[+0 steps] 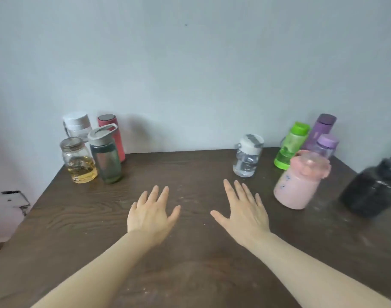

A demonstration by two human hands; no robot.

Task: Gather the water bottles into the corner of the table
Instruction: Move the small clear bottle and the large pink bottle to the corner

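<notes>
Over the middle of the table [79, 218], the left hand [151, 215] and right hand [245, 213] spread flat, fingers open, holding nothing. Beyond the left fingertips four bottles [105, 152] cluster; past the right, a clear bottle [247, 155] and five more [299, 181].

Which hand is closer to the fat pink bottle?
Right. The right hand lies open just left of the squat pink plastic bottle; the left hand rests farther left, mid-table.
</notes>
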